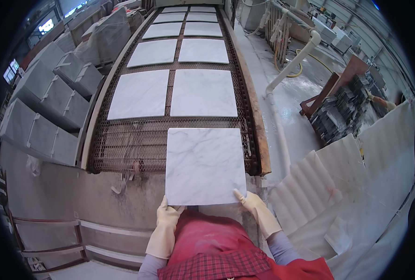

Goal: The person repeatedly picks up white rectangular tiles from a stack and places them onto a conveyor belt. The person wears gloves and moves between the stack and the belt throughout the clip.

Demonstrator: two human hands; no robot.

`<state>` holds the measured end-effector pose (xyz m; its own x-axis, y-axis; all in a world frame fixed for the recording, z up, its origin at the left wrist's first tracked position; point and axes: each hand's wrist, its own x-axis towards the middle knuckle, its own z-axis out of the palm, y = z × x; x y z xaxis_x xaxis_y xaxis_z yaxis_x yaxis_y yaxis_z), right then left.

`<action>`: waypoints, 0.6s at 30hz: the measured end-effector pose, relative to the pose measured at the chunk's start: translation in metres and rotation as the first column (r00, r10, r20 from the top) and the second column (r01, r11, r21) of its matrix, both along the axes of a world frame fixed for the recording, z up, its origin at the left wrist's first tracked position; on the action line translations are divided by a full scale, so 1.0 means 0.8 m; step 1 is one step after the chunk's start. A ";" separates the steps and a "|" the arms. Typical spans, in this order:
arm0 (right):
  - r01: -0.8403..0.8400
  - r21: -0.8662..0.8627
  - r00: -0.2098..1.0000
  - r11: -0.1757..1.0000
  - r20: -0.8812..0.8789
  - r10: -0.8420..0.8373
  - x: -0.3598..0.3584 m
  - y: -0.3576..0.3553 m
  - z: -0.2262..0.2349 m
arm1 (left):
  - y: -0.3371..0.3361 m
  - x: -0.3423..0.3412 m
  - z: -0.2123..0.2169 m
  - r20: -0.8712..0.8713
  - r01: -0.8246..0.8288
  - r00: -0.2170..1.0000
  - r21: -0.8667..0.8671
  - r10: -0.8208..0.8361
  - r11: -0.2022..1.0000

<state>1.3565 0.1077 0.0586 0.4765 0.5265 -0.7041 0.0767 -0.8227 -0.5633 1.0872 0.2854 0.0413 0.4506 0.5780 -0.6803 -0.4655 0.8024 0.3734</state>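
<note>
I hold a square white marble tile (204, 165) with grey veins flat in front of me, its far edge over the near end of a metal mesh conveyor (123, 147). My left hand (167, 215), in a cream rubber glove, grips the tile's near left corner. My right hand (252, 204), gloved the same, grips the near right corner. Both thumbs lie on top of the tile. Two similar tiles (140, 94) (204, 92) lie side by side on the belt just beyond, with several more pairs farther along.
Wrapped grey stone stacks (53, 98) line the left of the conveyor. A white pipe (289, 67) and a wet floor lie to the right, with a dark tile stack (340, 112) and crumpled white corrugated sheeting (352, 191) near my right side.
</note>
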 end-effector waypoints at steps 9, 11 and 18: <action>-0.117 -0.194 0.985 0.974 -0.144 0.089 0.021 0.018 0.043 | 0.027 -0.003 0.027 -0.446 0.513 0.740 -0.111 -0.504 0.851; -0.071 -0.154 0.989 0.986 -0.139 0.049 0.016 0.017 0.050 | 0.028 -0.004 0.022 -0.451 0.522 0.743 -0.072 -0.494 0.850; 0.009 -0.116 0.994 0.993 -0.111 -0.022 0.011 0.019 0.073 | 0.029 0.001 0.033 -0.395 0.490 0.793 -0.040 -0.464 0.871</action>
